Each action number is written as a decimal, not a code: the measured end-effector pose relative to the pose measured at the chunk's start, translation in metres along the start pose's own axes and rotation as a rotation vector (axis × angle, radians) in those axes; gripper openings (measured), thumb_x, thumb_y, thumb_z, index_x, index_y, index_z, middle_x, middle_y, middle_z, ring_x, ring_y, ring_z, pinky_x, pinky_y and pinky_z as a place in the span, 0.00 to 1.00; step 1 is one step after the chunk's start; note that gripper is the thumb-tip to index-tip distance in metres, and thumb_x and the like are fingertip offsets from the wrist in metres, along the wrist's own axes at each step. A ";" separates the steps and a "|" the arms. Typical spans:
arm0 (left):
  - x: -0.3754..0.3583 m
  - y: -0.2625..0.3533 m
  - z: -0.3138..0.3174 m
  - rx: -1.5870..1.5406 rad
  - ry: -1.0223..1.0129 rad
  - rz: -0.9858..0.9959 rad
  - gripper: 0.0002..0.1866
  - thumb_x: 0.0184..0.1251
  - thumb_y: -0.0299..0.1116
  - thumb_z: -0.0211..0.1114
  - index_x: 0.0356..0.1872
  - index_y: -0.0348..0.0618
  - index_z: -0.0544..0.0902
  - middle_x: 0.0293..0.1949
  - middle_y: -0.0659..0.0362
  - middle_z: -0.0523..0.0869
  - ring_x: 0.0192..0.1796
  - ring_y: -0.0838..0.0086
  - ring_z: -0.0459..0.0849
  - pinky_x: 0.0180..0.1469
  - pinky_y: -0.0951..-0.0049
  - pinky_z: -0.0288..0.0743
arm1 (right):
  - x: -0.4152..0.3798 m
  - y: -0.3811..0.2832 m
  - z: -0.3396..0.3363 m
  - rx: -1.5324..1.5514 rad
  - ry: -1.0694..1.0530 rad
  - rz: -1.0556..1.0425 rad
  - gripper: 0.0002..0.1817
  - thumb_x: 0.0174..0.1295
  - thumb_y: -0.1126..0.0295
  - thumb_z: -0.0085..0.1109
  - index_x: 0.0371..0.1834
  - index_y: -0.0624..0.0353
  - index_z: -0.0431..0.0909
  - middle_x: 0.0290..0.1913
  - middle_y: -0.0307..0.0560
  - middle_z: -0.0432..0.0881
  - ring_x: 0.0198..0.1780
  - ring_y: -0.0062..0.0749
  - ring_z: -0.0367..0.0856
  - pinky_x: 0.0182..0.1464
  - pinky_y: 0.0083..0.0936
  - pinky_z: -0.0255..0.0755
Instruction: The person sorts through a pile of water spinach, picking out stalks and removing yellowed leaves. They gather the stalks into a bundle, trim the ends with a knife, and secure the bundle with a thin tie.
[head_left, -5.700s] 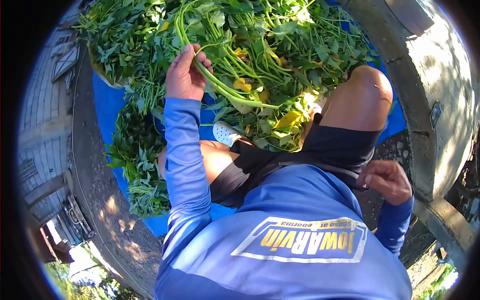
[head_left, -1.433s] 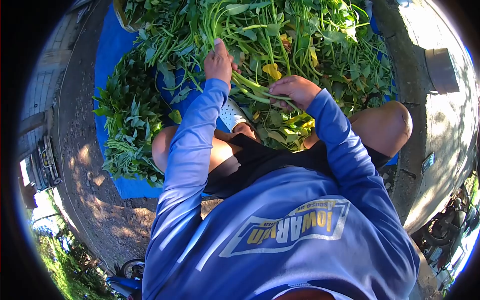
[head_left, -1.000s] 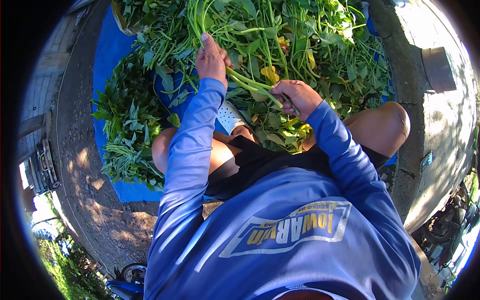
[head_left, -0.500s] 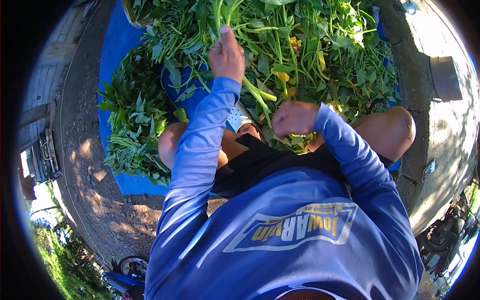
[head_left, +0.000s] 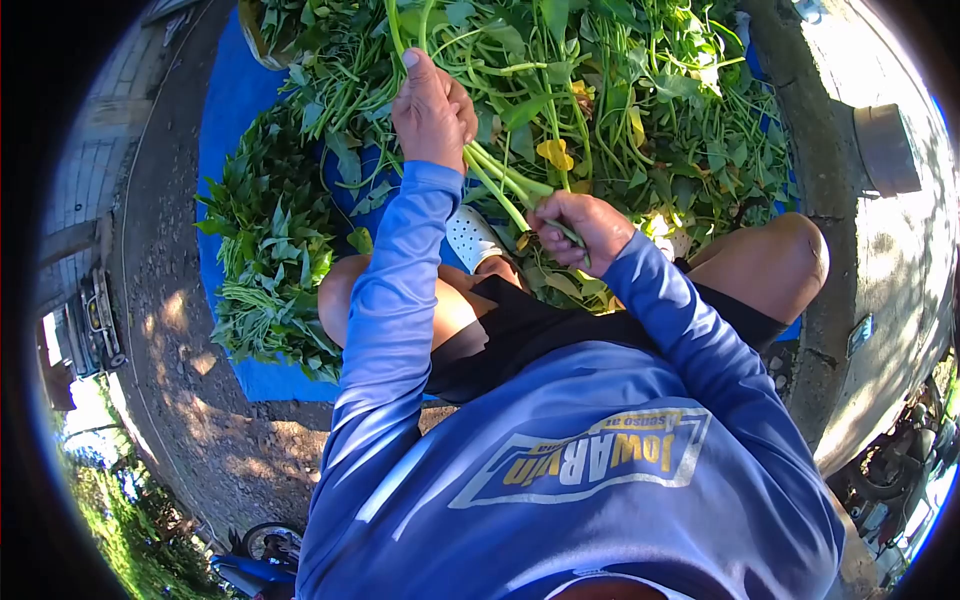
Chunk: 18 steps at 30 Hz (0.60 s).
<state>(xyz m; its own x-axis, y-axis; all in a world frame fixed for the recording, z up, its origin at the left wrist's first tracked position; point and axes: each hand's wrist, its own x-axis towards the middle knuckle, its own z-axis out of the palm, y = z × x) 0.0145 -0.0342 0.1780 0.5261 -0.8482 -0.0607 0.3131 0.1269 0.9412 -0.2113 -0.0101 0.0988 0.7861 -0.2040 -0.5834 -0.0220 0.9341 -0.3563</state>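
My left hand [head_left: 432, 108] is closed round a few long green stems of leafy greens [head_left: 495, 172]. Their upper ends rise past my thumb, and the lower ends slant down to the right. My right hand [head_left: 582, 232] is closed at those lower ends, a thin piece of stem showing between its fingers. Beyond both hands spreads a big heap of leafy greens [head_left: 690, 130], with a yellow leaf [head_left: 555, 154] lying among them. To the left, a neater bunch of leaves [head_left: 268, 240] rests on a blue tarp [head_left: 228, 110].
My bent knees flank the greens, and a white perforated shoe [head_left: 472, 238] shows between them. On the right runs a concrete ledge [head_left: 840, 260] with a grey cylindrical object [head_left: 886, 150] on it. Bare dirt [head_left: 180, 330] lies to the left, with a motorcycle [head_left: 255, 560] at lower left.
My right hand has moved up slightly and closed on the lower ends of the stems. My left hand has shifted a little left and down, still holding them.
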 end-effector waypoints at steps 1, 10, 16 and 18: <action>0.000 0.000 0.002 0.008 0.006 0.001 0.34 0.76 0.71 0.58 0.27 0.50 0.67 0.18 0.66 0.64 0.13 0.79 0.64 0.14 0.74 0.57 | 0.007 0.007 -0.007 -0.444 -0.116 -0.189 0.15 0.71 0.63 0.55 0.53 0.61 0.80 0.31 0.41 0.82 0.29 0.22 0.78 0.25 0.20 0.70; 0.006 0.007 -0.009 0.109 0.039 0.039 0.33 0.80 0.70 0.54 0.29 0.49 0.66 0.20 0.64 0.65 0.15 0.78 0.63 0.15 0.74 0.55 | -0.048 -0.023 0.054 -0.867 0.289 -0.397 0.21 0.73 0.50 0.67 0.46 0.60 0.85 0.34 0.43 0.87 0.39 0.26 0.85 0.40 0.27 0.80; -0.002 -0.002 0.005 0.124 0.027 0.012 0.35 0.78 0.72 0.54 0.28 0.49 0.66 0.20 0.65 0.66 0.16 0.79 0.64 0.16 0.73 0.58 | -0.006 -0.048 0.072 -0.985 0.419 -0.693 0.22 0.70 0.52 0.72 0.51 0.63 0.88 0.37 0.41 0.88 0.34 0.19 0.80 0.41 0.24 0.77; -0.002 -0.002 0.005 0.107 0.063 0.009 0.34 0.79 0.71 0.54 0.28 0.49 0.67 0.20 0.65 0.65 0.16 0.79 0.63 0.17 0.73 0.58 | 0.001 -0.039 0.073 -0.785 0.324 -0.841 0.18 0.73 0.56 0.70 0.47 0.64 0.87 0.35 0.39 0.87 0.29 0.19 0.76 0.35 0.26 0.73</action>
<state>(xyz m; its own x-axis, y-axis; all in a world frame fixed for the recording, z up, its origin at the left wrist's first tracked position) 0.0089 -0.0355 0.1779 0.5784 -0.8128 -0.0696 0.2240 0.0762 0.9716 -0.1649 -0.0251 0.1653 0.5451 -0.8354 -0.0709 -0.0352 0.0617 -0.9975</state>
